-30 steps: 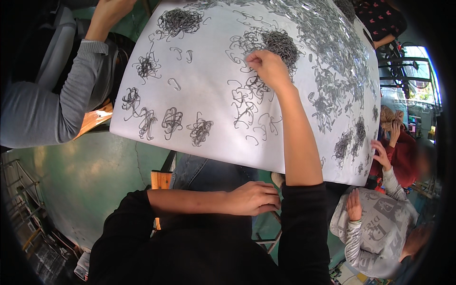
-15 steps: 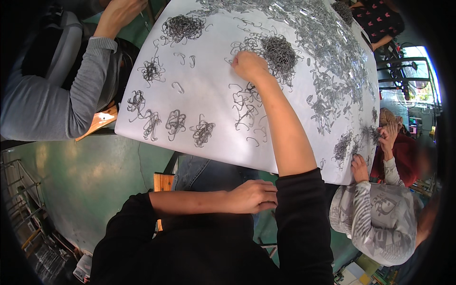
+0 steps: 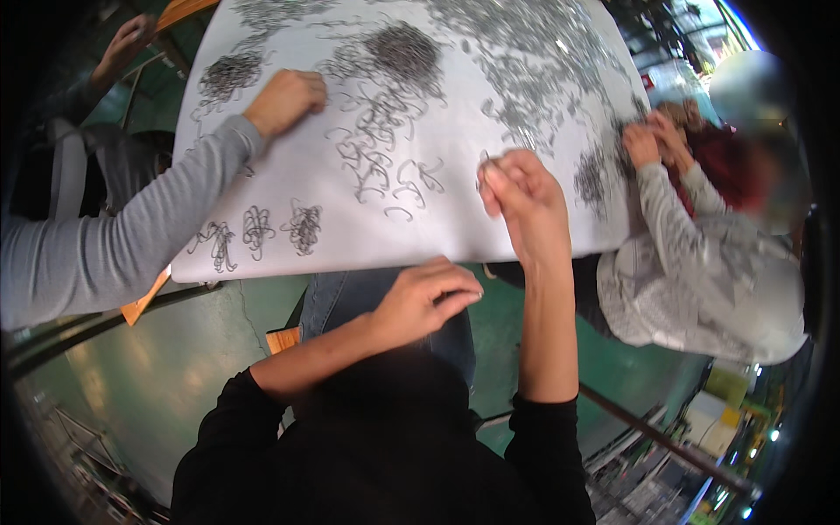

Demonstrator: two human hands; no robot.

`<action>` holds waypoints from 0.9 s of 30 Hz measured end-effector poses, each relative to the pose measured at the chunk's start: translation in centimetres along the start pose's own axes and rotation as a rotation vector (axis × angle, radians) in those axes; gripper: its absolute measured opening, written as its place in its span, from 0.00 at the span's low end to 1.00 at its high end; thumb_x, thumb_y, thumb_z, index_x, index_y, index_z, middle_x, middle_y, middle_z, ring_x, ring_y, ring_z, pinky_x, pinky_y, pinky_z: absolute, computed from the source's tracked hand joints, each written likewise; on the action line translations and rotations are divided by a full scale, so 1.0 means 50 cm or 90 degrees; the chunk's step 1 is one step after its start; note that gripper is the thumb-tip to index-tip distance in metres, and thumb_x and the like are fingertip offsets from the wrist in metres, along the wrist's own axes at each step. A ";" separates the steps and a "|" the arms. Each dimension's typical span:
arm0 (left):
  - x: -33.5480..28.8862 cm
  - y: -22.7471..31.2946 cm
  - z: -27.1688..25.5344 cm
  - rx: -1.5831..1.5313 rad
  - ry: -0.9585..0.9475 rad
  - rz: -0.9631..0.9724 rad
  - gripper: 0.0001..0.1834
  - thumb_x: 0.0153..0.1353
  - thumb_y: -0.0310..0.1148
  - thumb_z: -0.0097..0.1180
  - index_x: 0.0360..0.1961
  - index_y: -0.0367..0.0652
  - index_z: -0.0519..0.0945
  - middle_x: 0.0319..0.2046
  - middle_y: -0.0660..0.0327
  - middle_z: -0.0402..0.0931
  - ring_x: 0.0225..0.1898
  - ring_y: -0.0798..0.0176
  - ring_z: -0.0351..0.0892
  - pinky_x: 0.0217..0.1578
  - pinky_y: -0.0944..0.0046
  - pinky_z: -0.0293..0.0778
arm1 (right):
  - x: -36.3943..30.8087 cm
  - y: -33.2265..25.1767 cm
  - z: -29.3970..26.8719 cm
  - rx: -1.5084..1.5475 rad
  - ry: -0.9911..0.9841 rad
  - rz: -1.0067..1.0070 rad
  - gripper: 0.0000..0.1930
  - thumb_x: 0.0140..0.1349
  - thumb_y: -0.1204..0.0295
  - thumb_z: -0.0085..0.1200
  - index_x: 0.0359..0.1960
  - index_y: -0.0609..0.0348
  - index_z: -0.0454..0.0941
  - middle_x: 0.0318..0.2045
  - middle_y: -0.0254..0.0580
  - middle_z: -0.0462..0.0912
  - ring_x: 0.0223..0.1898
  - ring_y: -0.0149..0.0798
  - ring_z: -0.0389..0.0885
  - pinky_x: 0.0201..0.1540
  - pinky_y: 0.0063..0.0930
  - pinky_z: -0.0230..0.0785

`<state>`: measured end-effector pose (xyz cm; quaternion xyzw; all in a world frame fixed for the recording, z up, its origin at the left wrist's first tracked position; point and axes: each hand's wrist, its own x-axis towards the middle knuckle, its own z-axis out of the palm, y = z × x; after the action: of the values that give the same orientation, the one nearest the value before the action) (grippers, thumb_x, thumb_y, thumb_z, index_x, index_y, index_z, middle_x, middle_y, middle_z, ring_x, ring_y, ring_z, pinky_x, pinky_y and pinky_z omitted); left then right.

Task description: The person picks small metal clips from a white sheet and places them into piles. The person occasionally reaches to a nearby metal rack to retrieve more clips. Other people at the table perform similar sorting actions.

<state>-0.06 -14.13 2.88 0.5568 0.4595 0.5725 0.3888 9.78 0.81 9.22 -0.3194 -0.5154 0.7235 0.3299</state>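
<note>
My right hand [image 3: 525, 192] is raised over the near right part of the white table [image 3: 455, 236]. Its fingers are closed in a pinch on a thin dark wire hook, blurred and mostly covered. At the near table edge, my left hand [image 3: 424, 302] has its thumb pressed towards bent fingers; whatever it may hold is hidden. Between the hands and the far side lie loose bent wire hooks [image 3: 376, 162], spreading from a dense dark heap [image 3: 402, 54]. Small bunches of hooks [image 3: 304, 227] sit along the near left edge.
A grey-sleeved co-worker's hand [image 3: 287, 101] reaches over the table from the left, near another hook pile [image 3: 232, 74]. Many small shiny metal pieces [image 3: 534, 74] cover the far right. At right, another person's hands [image 3: 643, 144] work beside a dark pile [image 3: 592, 184].
My right hand has left the hook heap and drawn back towards me. My left hand has risen to the table edge. The grey-sleeved hand has moved in over the table. The view has shifted.
</note>
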 end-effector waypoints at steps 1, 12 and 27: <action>0.003 0.002 0.002 0.018 0.008 0.007 0.05 0.55 0.23 0.63 0.34 0.39 0.82 0.32 0.60 0.81 0.33 0.61 0.78 0.32 0.64 0.75 | -0.059 -0.002 -0.002 -0.014 0.066 -0.012 0.08 0.61 0.80 0.58 0.38 0.61 0.71 0.33 0.41 0.81 0.29 0.29 0.78 0.26 0.20 0.68; 0.009 0.015 0.020 0.045 -0.015 -0.098 0.09 0.56 0.21 0.62 0.39 0.40 0.84 0.35 0.60 0.83 0.30 0.68 0.79 0.32 0.70 0.76 | -0.286 0.088 0.035 0.066 0.374 -0.115 0.16 0.58 0.86 0.59 0.43 0.62 0.66 0.35 0.45 0.82 0.30 0.34 0.84 0.31 0.23 0.78; 0.258 -0.141 -0.017 0.314 0.058 0.063 0.09 0.60 0.30 0.59 0.40 0.41 0.84 0.37 0.55 0.82 0.36 0.55 0.79 0.37 0.60 0.76 | -0.280 0.117 0.032 -0.157 0.405 -0.375 0.15 0.58 0.90 0.56 0.38 0.63 0.64 0.32 0.51 0.81 0.34 0.38 0.84 0.39 0.26 0.80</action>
<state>-2.37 0.08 -0.22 0.6304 0.5741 0.4861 0.1917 15.73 -12.78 5.77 -0.4029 -0.5397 0.3978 0.6230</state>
